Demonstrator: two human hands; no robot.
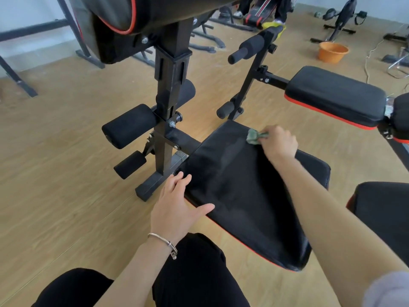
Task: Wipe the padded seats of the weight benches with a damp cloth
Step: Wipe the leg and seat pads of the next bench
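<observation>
right hand (279, 142): fingers curled round a bunched cloth (256, 137), pressing it on the seat pad (243, 196) at the far right corner.
cloth: small, crumpled, green-grey. Mostly under the fingers; one wad sticks out on the left of the knuckles.
left hand (177, 202): open, fingers straight and spread, palm down on the pad's left edge. Thumb lies on the top face, fingertips near the far left corner. Thin metal bracelet (163, 242) at the wrist.
seat pad: black vinyl, tapered, narrower at the far end, red piping along the lower rim. Faint dull streaks across the top; wet or dry, cannot tell.
pad edges: far end meets a black frame bar (183, 141). Left edge and rounded near end hang free over the floor (55, 173). Right edge partly hidden by the right forearm.
room, left: bare wood floor alongside the pad. Upright post (170, 85) and foam rollers (130, 126) stand just past the far left corner.
room, right: second pad (336, 96), black with red trim, apart from the seat pad with a strip of floor between. Another dark pad (385, 213) near, at the frame's right edge.
room, near: person's dark-trousered knees (194, 273) just beside the near end.
overhead: large black pad (124, 18) with red piping at the top of the view.
far: orange bucket (333, 52) on the floor, well apart.
</observation>
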